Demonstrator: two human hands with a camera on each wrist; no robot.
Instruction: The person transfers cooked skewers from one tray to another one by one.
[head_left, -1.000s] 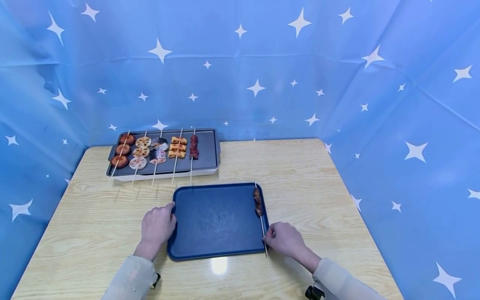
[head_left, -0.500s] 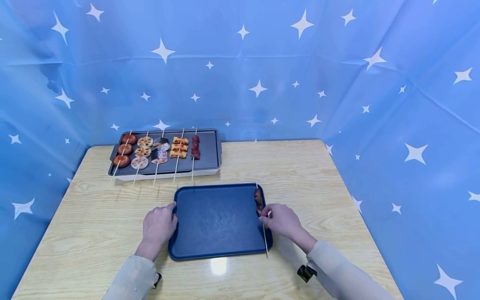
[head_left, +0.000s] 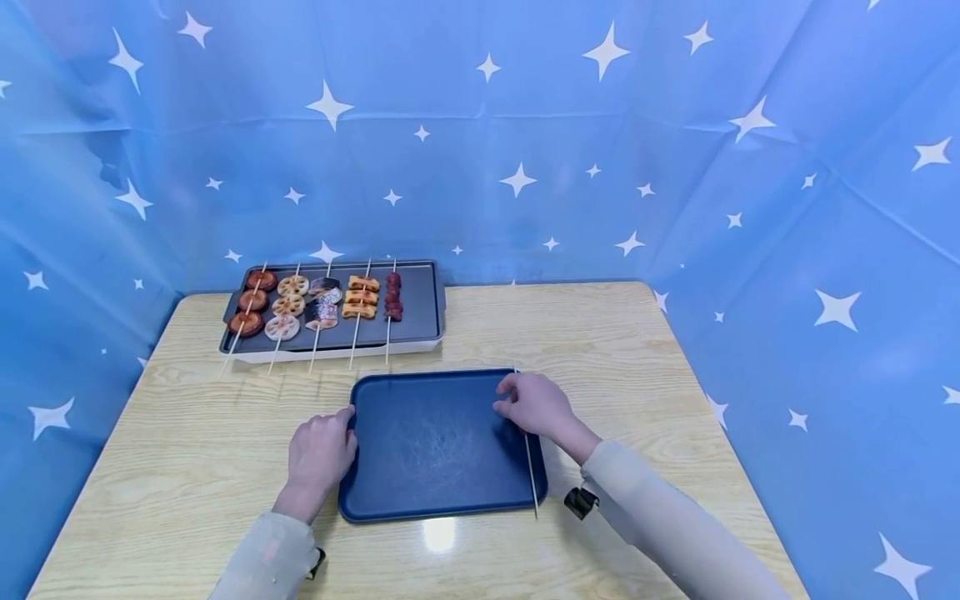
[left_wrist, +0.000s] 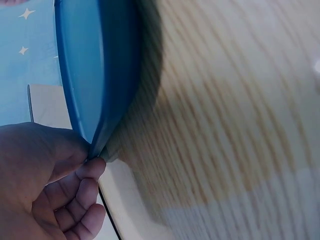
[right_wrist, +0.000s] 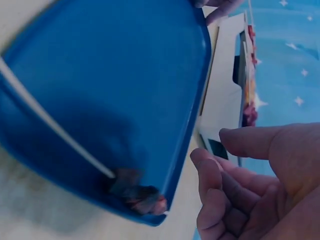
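Observation:
My left hand point(head_left: 321, 454) pinches the left rim of a dark blue rectangular tray point(head_left: 435, 442); the left wrist view shows thumb and forefinger meeting at the tray's edge. A meat skewer lies along the tray's right side, its thin stick point(head_left: 531, 471) poking over the near rim. In the right wrist view its brown meat pieces point(right_wrist: 135, 192) sit in a tray corner. Above that far right part hovers my right hand point(head_left: 536, 406), thumb and fingertips apart with nothing between them. From the head view this hand hides the meat.
Behind the blue tray, on the left, stands a dark grill plate point(head_left: 416, 312) on a white base. Several skewers lie across it, among them lotus root slices point(head_left: 288, 306) and dark red meat point(head_left: 393, 297). A blue star-patterned curtain point(head_left: 480, 167) surrounds the wooden table point(head_left: 600, 333).
My right hand has let go of the skewer's stick near the tray's front corner and moved away from me, up over the meat. The left hand stays on the rim.

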